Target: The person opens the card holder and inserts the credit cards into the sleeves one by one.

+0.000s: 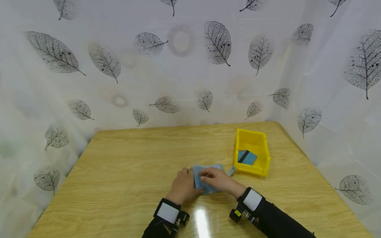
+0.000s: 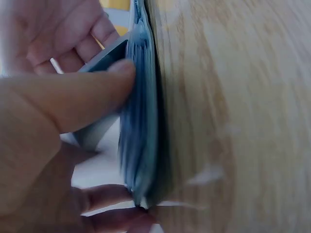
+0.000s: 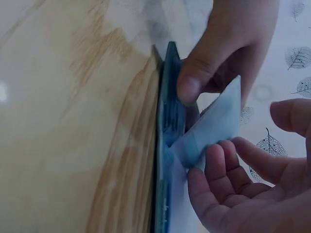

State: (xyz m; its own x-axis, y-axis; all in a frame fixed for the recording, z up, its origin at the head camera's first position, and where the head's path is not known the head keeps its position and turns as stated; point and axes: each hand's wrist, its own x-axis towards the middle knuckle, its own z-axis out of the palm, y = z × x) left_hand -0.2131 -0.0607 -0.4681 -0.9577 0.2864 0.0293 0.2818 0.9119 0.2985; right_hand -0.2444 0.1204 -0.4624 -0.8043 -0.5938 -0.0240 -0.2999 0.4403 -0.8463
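A blue card holder (image 1: 197,180) with a stack of clear sleeves lies opened on the table. My left hand (image 1: 184,185) grips its left side, thumb (image 2: 104,90) pressing the sleeves and other fingers around the lower edge. One leaf (image 3: 214,126) stands tilted up from the stack. At its outer face are the fingertips of my right hand (image 3: 243,184), loosely bent, with the thumb held apart from it. In the head view the right hand (image 1: 218,179) reaches over the holder's middle. A snap strap (image 1: 231,171) sticks out at the holder's right.
Just behind and right of the holder stands a yellow bin (image 1: 262,170), with blue cards (image 1: 247,157) bearing a dark stripe inside. The wooden table (image 1: 119,172) ends at a leaf-printed white curtain (image 1: 184,72) at the back and sides.
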